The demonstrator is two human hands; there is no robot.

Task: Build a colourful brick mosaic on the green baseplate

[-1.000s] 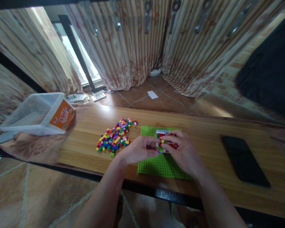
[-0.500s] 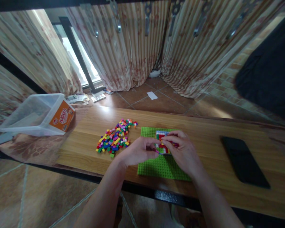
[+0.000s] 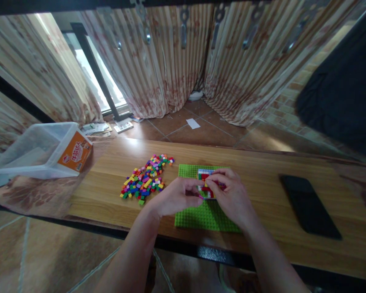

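A green studded baseplate (image 3: 195, 219) lies on the wooden table, with a small build of coloured toy bricks (image 3: 203, 172) on it, showing red, white, blue and green. My left hand (image 3: 178, 197) curls at the build's left side, index finger and thumb gripping its edge. From the right, my right hand (image 3: 232, 195) pinches over the top of the build. A small toy brick seems to be between its fingertips, mostly covered by them. The fingers of both hands hide much of the build. To the left lies a pile of loose toy bricks (image 3: 144, 183) in many colours.
On the table's right side is a black flat phone-like slab (image 3: 309, 207). A clear plastic bin (image 3: 33, 152) with an orange label stands beyond the table's left end. The table's dark front edge (image 3: 201, 252) runs beneath my forearms. Striped curtains (image 3: 158, 69) hang behind.
The whole view has shifted slightly. Both hands stay at the brick build, the right fingertips having moved only a little over it.
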